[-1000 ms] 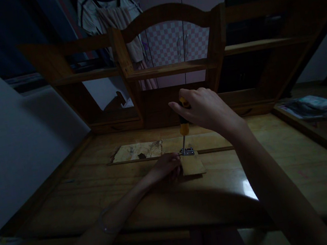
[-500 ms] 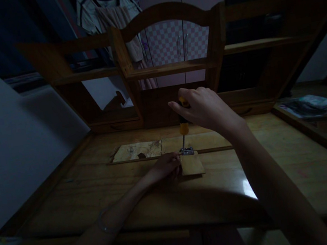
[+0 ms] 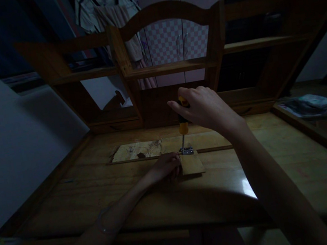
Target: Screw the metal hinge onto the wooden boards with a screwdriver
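Nothing much is changed since a moment ago: the screwdriver [image 3: 183, 127] is still gripped tight by the right hand [image 3: 203, 108], tip on the metal hinge [image 3: 187, 150], while the small wood block [image 3: 192, 163] is steadied by the curled left hand [image 3: 166, 167].

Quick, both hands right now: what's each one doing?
Left hand: resting on the small wooden block, steadying it; grip unclear.
Right hand: closed around the screwdriver, tip down on the metal hinge.
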A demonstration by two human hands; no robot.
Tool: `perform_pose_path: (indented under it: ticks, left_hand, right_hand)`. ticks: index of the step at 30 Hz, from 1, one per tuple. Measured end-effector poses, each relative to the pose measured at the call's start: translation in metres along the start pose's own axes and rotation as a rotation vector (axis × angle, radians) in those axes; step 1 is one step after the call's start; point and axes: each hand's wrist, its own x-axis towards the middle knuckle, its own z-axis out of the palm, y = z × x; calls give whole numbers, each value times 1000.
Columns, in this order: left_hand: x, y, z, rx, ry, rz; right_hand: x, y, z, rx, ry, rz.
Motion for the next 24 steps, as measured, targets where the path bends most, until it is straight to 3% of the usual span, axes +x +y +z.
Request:
perform_pose_path:
  ticks: [24]
  left_hand:
    - [-1, 4, -2, 17, 11, 6]
  right_hand:
    - [0, 1, 1, 8, 17, -5]
